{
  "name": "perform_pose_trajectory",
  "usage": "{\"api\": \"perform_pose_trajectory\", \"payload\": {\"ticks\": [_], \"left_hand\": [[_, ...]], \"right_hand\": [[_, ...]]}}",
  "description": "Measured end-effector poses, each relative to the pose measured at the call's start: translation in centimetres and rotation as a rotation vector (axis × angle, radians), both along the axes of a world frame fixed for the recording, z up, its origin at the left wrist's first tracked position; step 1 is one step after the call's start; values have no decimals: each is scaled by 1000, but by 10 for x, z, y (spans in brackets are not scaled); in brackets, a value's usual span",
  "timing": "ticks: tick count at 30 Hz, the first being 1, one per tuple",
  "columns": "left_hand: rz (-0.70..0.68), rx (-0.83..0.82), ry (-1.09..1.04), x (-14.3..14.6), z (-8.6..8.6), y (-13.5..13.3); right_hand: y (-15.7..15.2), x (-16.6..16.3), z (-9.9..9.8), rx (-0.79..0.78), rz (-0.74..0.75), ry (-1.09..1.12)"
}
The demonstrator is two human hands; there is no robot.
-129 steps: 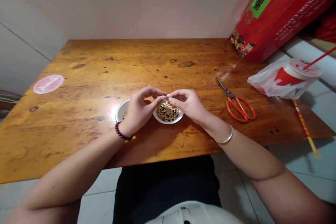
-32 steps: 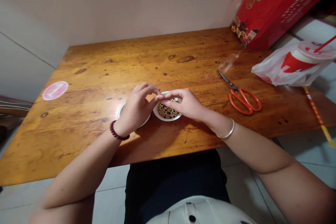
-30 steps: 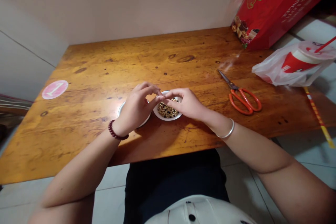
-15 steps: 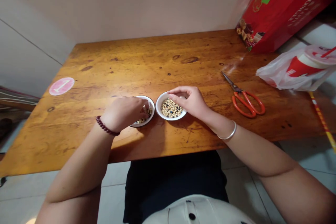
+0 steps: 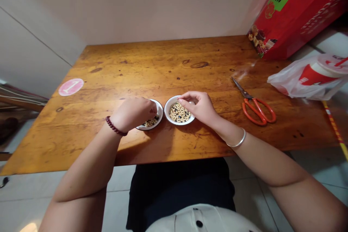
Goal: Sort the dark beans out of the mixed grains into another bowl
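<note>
Two small white bowls stand side by side near the front edge of the wooden table (image 5: 114, 65). The right bowl (image 5: 174, 100) is full of pale beans mixed with a few dark ones. The left bowl (image 5: 159, 116) holds fewer beans and is partly covered by my left hand (image 5: 134, 113), whose fingers curl down over it; what they hold is hidden. My right hand (image 5: 199, 107) rests on the right bowl's far rim, fingers pinched together over the beans.
Orange-handled scissors (image 5: 257, 107) lie to the right. Further right a red drink cup in a white plastic bag (image 5: 307, 79) sits by the table edge. A red carton (image 5: 296, 11) leans at the back right. A pink round sticker (image 5: 71, 87) marks the left side.
My hands met fingertip to fingertip above the right bowl; now they have parted. My left hand has dropped over the left bowl, and my right hand stays at the right bowl.
</note>
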State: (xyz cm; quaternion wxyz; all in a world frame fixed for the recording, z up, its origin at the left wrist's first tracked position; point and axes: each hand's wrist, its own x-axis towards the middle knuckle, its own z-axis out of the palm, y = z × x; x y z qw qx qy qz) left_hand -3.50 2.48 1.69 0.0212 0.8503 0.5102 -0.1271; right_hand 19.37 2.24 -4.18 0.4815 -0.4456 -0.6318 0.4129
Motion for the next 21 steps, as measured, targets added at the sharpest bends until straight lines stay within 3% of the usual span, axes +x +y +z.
{"api": "perform_pose_trajectory", "payload": {"ticks": [5, 9, 13, 21], "left_hand": [[55, -41, -614, 6, 0, 9], [158, -272, -1074, 19, -3, 10], [222, -424, -1209, 27, -9, 7], [190, -416, -1279, 30, -16, 7]], "right_hand": [[-5, 0, 4, 51, -46, -51], [-11, 0, 12, 110, 10, -22], [-13, 0, 15, 108, 28, 4], [-11, 0, 13, 90, -5, -24]]}}
